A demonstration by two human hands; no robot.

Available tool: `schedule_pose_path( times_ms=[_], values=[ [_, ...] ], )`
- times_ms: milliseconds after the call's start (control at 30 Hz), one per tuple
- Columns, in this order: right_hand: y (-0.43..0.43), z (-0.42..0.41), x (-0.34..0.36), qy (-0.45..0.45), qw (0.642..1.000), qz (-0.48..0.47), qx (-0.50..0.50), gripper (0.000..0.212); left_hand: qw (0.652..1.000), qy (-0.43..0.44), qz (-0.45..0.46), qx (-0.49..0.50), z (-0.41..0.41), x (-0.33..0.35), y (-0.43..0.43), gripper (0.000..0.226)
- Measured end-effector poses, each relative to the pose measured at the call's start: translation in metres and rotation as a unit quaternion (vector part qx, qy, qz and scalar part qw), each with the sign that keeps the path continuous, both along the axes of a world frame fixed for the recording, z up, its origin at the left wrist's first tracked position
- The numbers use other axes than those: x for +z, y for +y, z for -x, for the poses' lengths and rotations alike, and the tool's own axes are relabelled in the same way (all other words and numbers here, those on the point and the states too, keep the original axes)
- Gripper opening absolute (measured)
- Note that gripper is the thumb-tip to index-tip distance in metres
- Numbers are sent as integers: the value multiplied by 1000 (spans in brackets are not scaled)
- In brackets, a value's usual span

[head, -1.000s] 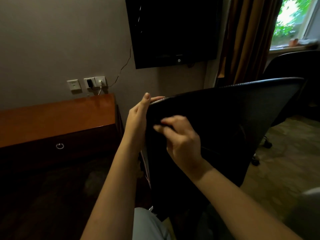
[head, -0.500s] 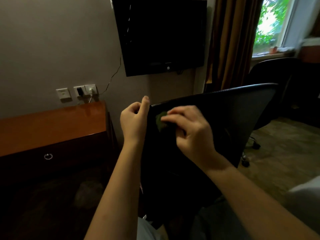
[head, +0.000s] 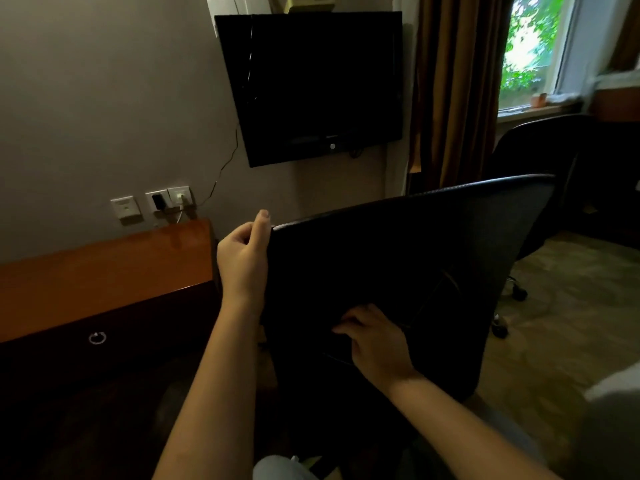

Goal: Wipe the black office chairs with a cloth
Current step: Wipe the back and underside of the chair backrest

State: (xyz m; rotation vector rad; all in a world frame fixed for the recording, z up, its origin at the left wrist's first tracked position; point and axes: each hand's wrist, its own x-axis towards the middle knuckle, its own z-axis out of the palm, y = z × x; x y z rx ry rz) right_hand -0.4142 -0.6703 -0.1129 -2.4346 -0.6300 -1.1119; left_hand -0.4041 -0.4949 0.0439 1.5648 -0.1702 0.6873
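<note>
The black chair's backrest (head: 426, 244) is held at its top corner by the left grip (head: 244, 259), fingers curled round the edge. The right grip (head: 375, 341) is pressed low on it; any cloth beneath cannot be made out. Most of the backrest is spread above and right of that grip.

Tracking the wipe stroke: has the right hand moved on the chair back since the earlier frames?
Yes. The right hand went down the chair back, from near its top edge to its lower middle.
</note>
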Motion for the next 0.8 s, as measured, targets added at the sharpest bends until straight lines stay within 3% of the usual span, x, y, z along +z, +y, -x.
schedule_pose_path(
  times_ms=[67,133,233,300,533,667,800],
  values=[
    [1,4,3,6,1000,-23,19,35,1000,6,-15,18,1,1,8,47],
    [2,9,19,-17,996,-64,58,36,994,-9,-85,67,2,5,12,47],
    [-2,17,63,-55,991,-100,73,35,950,-52,-252,179,6,20,9,37],
    [-7,25,97,-84,986,-130,68,33,922,-84,-310,214,5,29,0,34],
    [-38,54,185,-267,940,-213,3,32,887,-181,-396,155,-9,38,-63,42],
    [-46,40,160,-232,959,-159,-34,40,864,-210,-386,246,-11,25,-71,45],
    [-49,10,76,-114,988,-86,-62,36,858,-212,-382,270,-13,20,-61,40]
  ],
)
